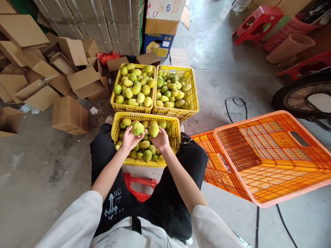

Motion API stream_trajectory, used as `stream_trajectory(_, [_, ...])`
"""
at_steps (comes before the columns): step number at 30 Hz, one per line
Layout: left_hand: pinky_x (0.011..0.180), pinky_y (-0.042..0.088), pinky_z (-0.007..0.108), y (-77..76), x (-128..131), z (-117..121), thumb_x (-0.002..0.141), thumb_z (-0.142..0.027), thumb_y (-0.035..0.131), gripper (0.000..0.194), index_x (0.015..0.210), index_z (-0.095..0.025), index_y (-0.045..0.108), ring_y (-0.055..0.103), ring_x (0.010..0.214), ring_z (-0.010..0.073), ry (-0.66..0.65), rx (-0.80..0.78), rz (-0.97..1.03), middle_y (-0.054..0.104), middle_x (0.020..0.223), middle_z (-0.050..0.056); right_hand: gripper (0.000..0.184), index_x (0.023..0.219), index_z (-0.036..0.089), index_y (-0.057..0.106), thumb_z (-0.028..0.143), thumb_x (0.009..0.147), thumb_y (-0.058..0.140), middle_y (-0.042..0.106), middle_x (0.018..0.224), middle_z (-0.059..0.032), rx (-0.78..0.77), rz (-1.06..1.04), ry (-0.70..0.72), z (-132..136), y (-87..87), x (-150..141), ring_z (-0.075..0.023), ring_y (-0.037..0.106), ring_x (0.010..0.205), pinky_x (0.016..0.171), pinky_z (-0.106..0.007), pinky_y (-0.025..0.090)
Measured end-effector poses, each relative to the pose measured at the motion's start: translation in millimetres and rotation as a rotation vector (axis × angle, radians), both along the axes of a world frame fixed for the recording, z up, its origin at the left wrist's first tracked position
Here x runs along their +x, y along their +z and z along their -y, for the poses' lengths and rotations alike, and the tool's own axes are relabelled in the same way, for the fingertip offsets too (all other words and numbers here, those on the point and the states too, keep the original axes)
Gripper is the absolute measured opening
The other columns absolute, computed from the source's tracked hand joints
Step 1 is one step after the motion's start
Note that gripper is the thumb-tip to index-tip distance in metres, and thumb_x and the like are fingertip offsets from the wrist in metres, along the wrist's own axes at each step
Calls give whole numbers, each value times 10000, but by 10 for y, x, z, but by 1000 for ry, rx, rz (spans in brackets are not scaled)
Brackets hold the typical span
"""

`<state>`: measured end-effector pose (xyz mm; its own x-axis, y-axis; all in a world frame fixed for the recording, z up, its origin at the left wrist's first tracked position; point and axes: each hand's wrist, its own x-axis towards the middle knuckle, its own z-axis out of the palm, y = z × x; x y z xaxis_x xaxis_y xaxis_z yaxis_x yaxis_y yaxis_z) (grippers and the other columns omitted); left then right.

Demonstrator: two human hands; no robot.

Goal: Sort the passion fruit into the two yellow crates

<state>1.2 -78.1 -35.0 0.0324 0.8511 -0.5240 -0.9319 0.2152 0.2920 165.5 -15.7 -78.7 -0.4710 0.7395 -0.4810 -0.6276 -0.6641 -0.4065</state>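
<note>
Holding 1 fruit apiece, the person's hands are close beside each other above the front yellow crate. The left hand (130, 140) is closed around the larger fruit (138, 128), green and yellow with a bumpy skin, palm turned up and fingers reaching under it. The right hand (160, 139) grips the smaller fruit (154, 130), rounder and yellow-green, between thumb and fingers. Both fruits are raised over the front crate (144, 163), which sits between the knees with many more like them inside. Just beyond it, 2 further yellow crates stand side by side: the back left crate (130, 108), heaped to its rim, and the back right crate (178, 113), filled lower. To the right, orange crates (292, 143) lean open toward the person, near a black cable (245, 109) and a wheel (305, 96). Cardboard boxes (66, 113) lie scattered on the floor (31, 193) at left, and part of a red stool (141, 196) shows between the legs in black trousers (190, 165).
</note>
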Motion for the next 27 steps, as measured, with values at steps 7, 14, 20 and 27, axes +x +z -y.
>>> stream_trajectory(7, [860, 622, 387, -16, -26, 27, 1058, -453, 330, 538, 1345, -81, 591, 749, 1055, 294, 1, -22, 12, 766, 1033, 177, 182, 1089, 244, 672, 368, 978, 597, 779, 943, -18, 94, 11, 2, 31, 116, -90, -195, 742, 850, 726, -309, 643])
stream_trajectory(14, [746, 608, 338, -73, -65, 61, 1052, -517, 393, 535, 1369, -130, 585, 757, 925, 259, -28, -32, -7, 765, 1017, 150, 311, 1131, 323, 657, 239, 853, 768, 774, 1000, 49, 208, -14, -32, 95, 164, -11, -143, 752, 821, 784, -276, 653])
stream_trajectory(20, [625, 584, 266, -121, -43, 55, 1047, -385, 453, 407, 1324, -120, 589, 743, 843, 229, 22, -85, -77, 751, 949, 127, 249, 926, 248, 635, 262, 772, 830, 781, 955, 18, 175, -17, -10, 85, -36, -40, -193, 765, 962, 865, -345, 658])
stream_trajectory(27, [737, 619, 293, -169, -29, 44, 1028, -296, 469, 365, 1337, -137, 581, 747, 897, 225, 79, -104, -112, 758, 1007, 118, 363, 1085, 284, 638, 285, 769, 817, 771, 1108, 5, 157, -56, -43, 55, 11, -55, -220, 760, 1061, 850, -362, 672])
